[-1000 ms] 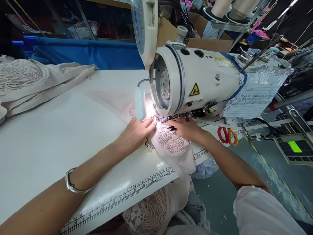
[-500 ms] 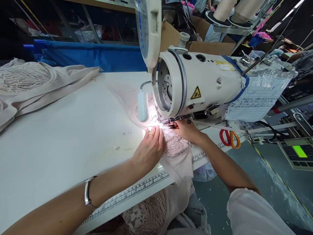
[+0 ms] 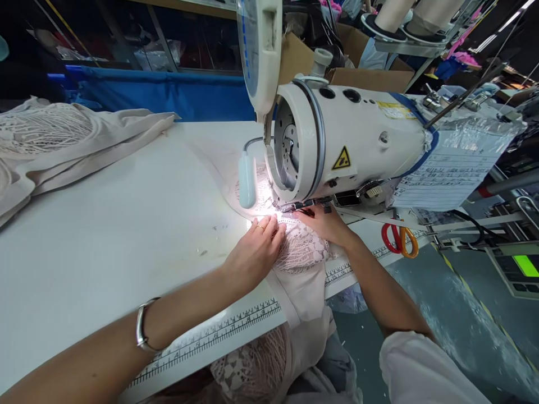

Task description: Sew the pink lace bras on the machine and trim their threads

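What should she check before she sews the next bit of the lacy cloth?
1. Left hand flat on the lace fabric: ok.
2. Right hand on the fabric beside the needle area: ok.
3. Fingertips clear of the needle: cannot tell, glare hides it.
4. Work lamp lighting the seam: ok.
5. Scissors lying away from the hands: ok.
6. Fabric lying smooth under the sewing machine: cannot tell.

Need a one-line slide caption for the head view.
Both hands, left hand and right hand, press pale lace fabric flat under the lit sewing machine.
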Tool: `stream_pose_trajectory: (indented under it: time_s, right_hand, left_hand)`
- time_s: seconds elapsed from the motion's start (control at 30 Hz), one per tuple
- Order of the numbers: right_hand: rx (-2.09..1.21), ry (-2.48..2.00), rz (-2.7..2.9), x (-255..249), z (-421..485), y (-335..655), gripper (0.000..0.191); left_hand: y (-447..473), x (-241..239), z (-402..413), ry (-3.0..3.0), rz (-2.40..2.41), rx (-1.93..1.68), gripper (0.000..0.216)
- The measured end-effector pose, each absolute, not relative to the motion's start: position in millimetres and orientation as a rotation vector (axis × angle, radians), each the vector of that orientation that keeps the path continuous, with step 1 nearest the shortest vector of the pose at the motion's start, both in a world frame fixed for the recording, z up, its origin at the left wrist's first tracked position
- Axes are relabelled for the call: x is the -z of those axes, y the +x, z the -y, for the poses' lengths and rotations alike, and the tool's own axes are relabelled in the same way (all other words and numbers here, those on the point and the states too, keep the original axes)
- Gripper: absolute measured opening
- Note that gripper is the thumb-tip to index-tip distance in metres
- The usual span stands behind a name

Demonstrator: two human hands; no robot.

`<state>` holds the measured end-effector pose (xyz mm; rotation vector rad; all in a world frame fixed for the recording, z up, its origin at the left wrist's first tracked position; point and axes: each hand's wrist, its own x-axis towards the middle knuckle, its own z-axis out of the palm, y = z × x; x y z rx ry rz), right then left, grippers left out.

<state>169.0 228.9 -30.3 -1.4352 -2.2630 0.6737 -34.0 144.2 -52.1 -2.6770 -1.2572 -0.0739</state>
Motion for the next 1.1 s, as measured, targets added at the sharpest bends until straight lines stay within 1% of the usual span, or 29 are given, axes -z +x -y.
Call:
stream_pose_trajectory:
  time_s: [0.13,0.2,0.33,0.43,0.53,0.6,0.63,0.7,0.8,0.87,0.93,1.03,1.1]
  right_hand:
    - [-1.024,-1.372,2.217,20.5,-230.7,174.1,0.017]
    - [-1.074,-1.372,2.280,16.6,-230.7,176.3,0.019]
    - [-0.850,-1.413,2.319,23.4,-230.8,176.8,0.028]
    - [-0.678,-1.431,2.234,32.9,-233.8,175.9,0.024]
    - [-0.717,-1.403,2.182,36.1,-236.6,176.5,0.015]
    - [-0.795,-1.391,2.219,35.8,-236.0,177.1,0.015]
    - [-0.781,-1.411,2.253,36.0,-234.9,177.2,0.015]
    - [-0.596,-1.485,2.338,38.6,-232.0,177.3,0.017]
    - [-0.171,-1.499,2.499,47.2,-229.0,178.8,0.012]
    - [0.024,-1.434,2.593,52.6,-228.8,181.2,0.026]
    - [0.119,-1.350,2.645,54.9,-228.9,183.9,0.036]
    - [0.099,-1.244,2.653,51.8,-227.2,186.3,0.034]
    - [0.037,-1.200,2.660,47.3,-224.6,186.1,0.037]
  left_hand:
    - [-35.8,48.4,-145.9,-2.696,1.253,0.085,0.043]
    - [-37.6,47.8,-146.6,-2.701,1.243,0.107,0.043]
    - [-40.0,48.1,-147.4,-2.715,1.226,0.151,0.045]
    - [-40.0,47.2,-147.6,-2.732,1.231,0.163,0.046]
    - [-39.5,46.4,-147.6,-2.743,1.224,0.122,0.046]
    - [-39.3,47.2,-147.3,-2.744,1.212,0.097,0.047]
    - [-39.0,48.2,-147.1,-2.738,1.212,0.101,0.047]
    - [-37.9,50.7,-146.3,-2.704,1.235,0.132,0.047]
    - [-34.6,53.5,-144.5,-2.624,1.267,0.154,0.050]
    - [-32.1,54.1,-143.5,-2.583,1.248,0.132,0.051]
    - [-30.5,54.4,-142.9,-2.553,1.210,0.139,0.051]
    - [-30.8,55.7,-143.3,-2.522,1.182,0.217,0.049]
    - [-32.0,56.7,-143.8,-2.526,1.202,0.243,0.049]
